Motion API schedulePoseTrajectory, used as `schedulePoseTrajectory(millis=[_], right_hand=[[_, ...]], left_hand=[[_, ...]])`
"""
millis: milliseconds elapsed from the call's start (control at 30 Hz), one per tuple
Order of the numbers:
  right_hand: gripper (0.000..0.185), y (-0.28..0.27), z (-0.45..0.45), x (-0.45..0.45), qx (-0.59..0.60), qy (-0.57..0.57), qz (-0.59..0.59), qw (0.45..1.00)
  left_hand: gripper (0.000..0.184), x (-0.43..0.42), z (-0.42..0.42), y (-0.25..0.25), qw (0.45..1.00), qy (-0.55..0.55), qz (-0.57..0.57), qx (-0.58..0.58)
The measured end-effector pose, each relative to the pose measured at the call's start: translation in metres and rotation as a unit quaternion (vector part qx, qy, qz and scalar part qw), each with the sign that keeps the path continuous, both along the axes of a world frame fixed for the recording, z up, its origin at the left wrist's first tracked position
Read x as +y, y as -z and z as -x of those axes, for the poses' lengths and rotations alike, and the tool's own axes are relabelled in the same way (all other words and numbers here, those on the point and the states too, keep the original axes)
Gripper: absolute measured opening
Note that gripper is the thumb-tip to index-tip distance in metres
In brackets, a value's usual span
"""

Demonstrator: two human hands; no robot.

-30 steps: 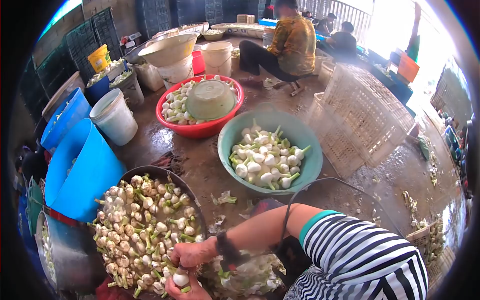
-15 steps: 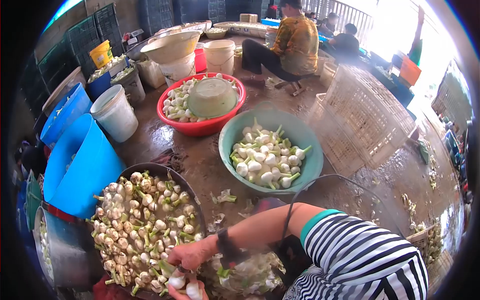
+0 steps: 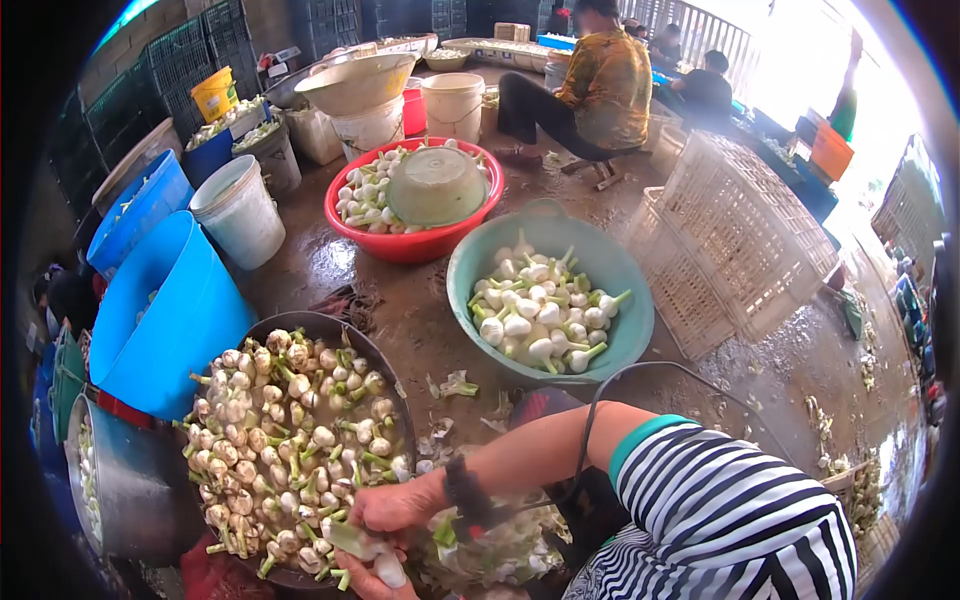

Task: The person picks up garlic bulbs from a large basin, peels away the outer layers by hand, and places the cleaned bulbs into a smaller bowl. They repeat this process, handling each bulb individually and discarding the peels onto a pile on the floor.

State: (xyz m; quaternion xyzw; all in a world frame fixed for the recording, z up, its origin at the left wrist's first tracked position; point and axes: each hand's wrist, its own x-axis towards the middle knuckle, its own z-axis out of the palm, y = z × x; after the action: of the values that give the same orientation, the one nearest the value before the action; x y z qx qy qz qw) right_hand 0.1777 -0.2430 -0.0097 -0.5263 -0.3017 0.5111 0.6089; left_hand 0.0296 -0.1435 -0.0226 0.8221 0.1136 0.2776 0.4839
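So the left hand (image 3: 366,580) has its fingers clamped around a white bulb (image 3: 389,569), right down by the bottom edge of the view. The right hand (image 3: 392,507) is just above, fingers curled in, but it's kinda blurry so I can't tell if they're clamped on anything. A pale stalk (image 3: 348,538) pokes out just beside the fingers, towards the dark tub (image 3: 401,402) full of dirtier bulbs (image 3: 246,471). Loose peelings (image 3: 492,556) sit on the other side of the fingers, under the black wristband (image 3: 464,487). Green basin (image 3: 628,345) of cleaner bulbs is well beyond the fingers, red basin (image 3: 397,247) even further out
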Motion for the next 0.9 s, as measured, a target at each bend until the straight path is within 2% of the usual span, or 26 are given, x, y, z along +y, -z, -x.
schedulePoseTrajectory(millis=[33,67,100,133,167,200,233,267,300,367,400,433,467,500,533,567,600,633,667,700,733,800,833,867,900], right_hand=[[0.016,0.001,-0.006,0.004,-0.042,0.025,-0.001,0.999],[0.020,-0.004,-0.015,0.005,-0.031,0.073,0.032,0.996],[0.022,-0.025,-0.026,-0.002,-0.152,0.118,0.059,0.979],[0.023,-0.039,-0.034,-0.004,-0.106,0.183,0.119,0.970],[0.022,-0.009,-0.053,0.004,-0.081,0.248,0.080,0.962],[0.018,0.005,-0.061,0.002,-0.237,0.220,0.129,0.937],[0.015,0.014,-0.066,-0.001,-0.386,0.187,0.173,0.886],[0.016,0.028,-0.056,-0.002,-0.482,0.032,0.211,0.850],[0.017,0.030,-0.039,-0.011,-0.559,-0.125,0.243,0.783],[0.024,0.022,-0.022,-0.025,-0.452,-0.172,0.181,0.856],[0.023,0.018,-0.022,-0.018,-0.352,-0.124,0.149,0.916],[0.023,0.013,-0.025,-0.009,-0.248,-0.073,0.115,0.959],[0.024,0.007,-0.025,-0.003,-0.140,-0.020,0.078,0.987],[0.021,0.004,-0.021,0.001,-0.080,-0.012,0.058,0.995],[0.019,0.002,-0.015,0.005,-0.020,-0.003,0.038,0.999],[0.017,-0.007,-0.010,0.008,0.040,0.005,0.019,0.999],[0.015,-0.016,-0.008,0.004,-0.054,0.026,0.041,0.997],[0.016,-0.014,-0.007,0.004,-0.119,0.050,0.009,0.992],[0.017,-0.010,-0.004,0.006,-0.183,0.072,-0.025,0.980],[0.018,-0.007,0.000,0.010,-0.244,0.090,-0.061,0.964],[0.026,-0.013,-0.003,0.005,-0.298,0.128,-0.203,0.924],[0.029,0.000,0.000,0.013,-0.296,0.139,-0.035,0.945],[0.025,-0.016,0.000,0.008,-0.249,0.110,0.022,0.962],[0.018,-0.019,-0.003,0.005,-0.248,0.111,-0.019,0.962],[0.013,-0.016,-0.003,0.010,-0.105,0.095,-0.052,0.989]], left_hand=[[0.035,0.003,0.002,0.003,0.997,0.013,0.069,0.013],[0.035,0.010,0.008,0.011,0.990,0.029,0.138,0.028],[0.035,0.018,0.015,0.021,0.976,0.043,0.207,0.042],[0.033,0.029,0.022,0.037,0.994,0.080,-0.037,0.059],[0.033,0.023,0.020,0.029,0.980,0.110,0.165,0.024],[0.033,0.011,0.017,0.015,0.923,0.136,0.360,-0.012],[0.032,0.005,0.015,0.008,0.826,0.158,0.539,-0.048],[0.034,0.007,0.012,0.022,0.925,0.144,0.345,-0.072],[0.035,0.005,0.009,0.014,0.957,0.116,0.263,-0.048],[0.036,0.003,0.007,-0.002,0.994,0.056,0.091,0.009],[0.040,0.023,0.010,0.037,0.905,0.025,0.423,0.030],[0.041,0.039,0.014,0.068,0.972,0.025,0.229,0.042],[0.043,0.042,0.011,0.069,0.998,0.025,0.022,0.052],[0.044,0.044,0.010,0.070,0.980,0.025,-0.187,0.060],[0.048,0.040,0.009,0.071,0.977,0.034,-0.206,0.028],[0.046,0.035,0.007,0.068,0.991,0.010,-0.101,0.082],[0.045,0.031,0.007,0.067,0.990,-0.016,0.007,0.137],[0.044,0.026,0.008,0.065,0.974,-0.043,0.114,0.191],[0.036,0.012,-0.002,0.043,0.956,-0.109,0.234,0.138],[0.041,0.006,-0.010,0.047,0.951,-0.070,0.290,0.078],[0.046,0.004,-0.012,0.060,0.939,-0.043,0.341,0.018],[0.058,-0.013,-0.015,0.017,0.968,-0.020,0.249,-0.038],[0.049,-0.018,-0.020,0.008,0.928,-0.061,0.357,-0.092],[0.049,-0.014,-0.023,0.003,0.824,-0.062,0.543,-0.148],[0.048,-0.006,-0.019,-0.001,0.827,-0.021,0.550,-0.120]])
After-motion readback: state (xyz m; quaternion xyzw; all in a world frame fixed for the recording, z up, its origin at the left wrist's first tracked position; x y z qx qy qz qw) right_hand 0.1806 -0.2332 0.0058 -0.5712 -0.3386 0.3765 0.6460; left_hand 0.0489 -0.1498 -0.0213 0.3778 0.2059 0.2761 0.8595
